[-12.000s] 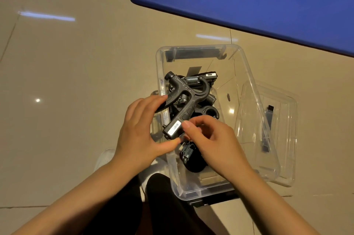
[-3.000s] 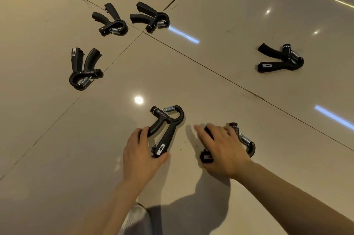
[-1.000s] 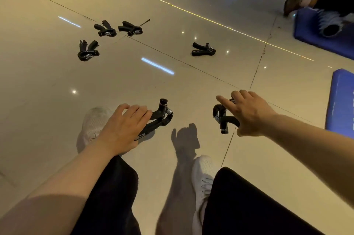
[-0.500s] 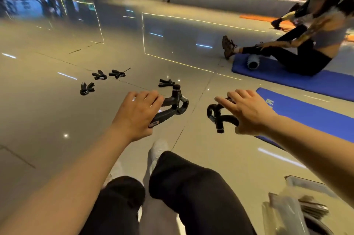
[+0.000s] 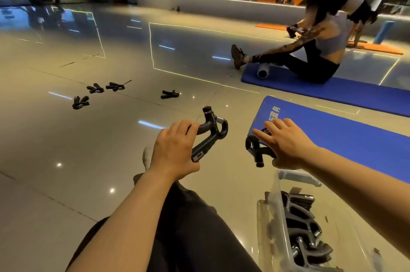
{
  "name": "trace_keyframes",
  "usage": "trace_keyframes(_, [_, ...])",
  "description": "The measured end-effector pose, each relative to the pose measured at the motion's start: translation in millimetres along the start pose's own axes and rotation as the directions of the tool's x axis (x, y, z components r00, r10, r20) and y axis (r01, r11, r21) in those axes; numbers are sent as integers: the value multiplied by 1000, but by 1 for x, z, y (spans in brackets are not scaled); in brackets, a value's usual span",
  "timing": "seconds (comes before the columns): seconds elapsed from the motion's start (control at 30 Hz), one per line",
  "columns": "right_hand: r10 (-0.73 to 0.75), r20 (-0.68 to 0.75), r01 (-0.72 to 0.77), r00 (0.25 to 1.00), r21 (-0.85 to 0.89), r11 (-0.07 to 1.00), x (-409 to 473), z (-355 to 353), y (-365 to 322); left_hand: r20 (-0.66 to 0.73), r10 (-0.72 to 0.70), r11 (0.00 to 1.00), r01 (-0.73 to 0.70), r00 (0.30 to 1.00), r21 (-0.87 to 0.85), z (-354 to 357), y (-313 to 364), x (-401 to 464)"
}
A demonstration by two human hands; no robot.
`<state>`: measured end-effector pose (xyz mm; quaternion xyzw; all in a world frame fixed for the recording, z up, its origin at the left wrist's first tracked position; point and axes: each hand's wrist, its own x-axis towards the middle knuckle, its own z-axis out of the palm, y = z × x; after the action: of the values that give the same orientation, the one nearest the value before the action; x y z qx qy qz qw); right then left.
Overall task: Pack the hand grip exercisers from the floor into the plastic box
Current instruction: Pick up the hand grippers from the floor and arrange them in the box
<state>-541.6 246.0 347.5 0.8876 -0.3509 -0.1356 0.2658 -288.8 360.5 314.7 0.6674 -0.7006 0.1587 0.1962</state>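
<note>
The left hand (image 5: pixel 175 149) curls round one handle of a black hand grip exerciser (image 5: pixel 209 133), held in the air with its spring end pointing away. Just right of it, across a bare strip of tiled floor (image 5: pixel 66 160), the right hand (image 5: pixel 286 143) grips a second exerciser (image 5: pixel 257 149) above the near rim of the clear plastic box (image 5: pixel 277 211), which already holds several. Four loose exercisers (image 5: pixel 169 94) lie well ahead and left of the left hand. A blue mat's edge (image 5: pixel 332 134) runs under the right hand.
</note>
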Motion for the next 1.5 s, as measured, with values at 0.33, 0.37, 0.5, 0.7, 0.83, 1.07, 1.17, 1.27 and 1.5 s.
trace_keyframes(0.33, [115,136,-137,984,161,978,-106,40,54,-116,-28,992,14,993,-125,-6,94,14])
trace_keyframes(0.37, [118,151,-143,981,165,976,-113,43,59,-111,17,992,-30,994,-121,-4,100,13])
trace_keyframes(0.5, [127,180,-155,976,155,976,-135,57,71,-58,195,980,-197,979,-35,9,115,12])
trace_keyframes(0.7, [115,198,-147,974,159,976,-146,82,71,73,198,978,-192,977,-87,31,138,28])
trace_keyframes(0.83, [99,182,-135,978,196,971,-143,97,66,158,87,965,-44,983,-258,51,159,34])
trace_keyframes(1.07, [25,101,-52,995,275,960,-141,115,66,292,255,963,-213,922,-167,75,152,25])
trace_keyframes(1.17, [34,22,-40,999,302,952,-146,120,67,326,373,927,-335,869,-168,86,159,27])
trace_keyframes(1.27, [52,-73,-22,996,357,934,-154,126,67,298,445,895,-407,844,-185,92,170,33])
trace_keyframes(1.5, [127,-49,-92,991,446,891,-171,152,67,177,507,844,-444,843,-300,110,183,36])
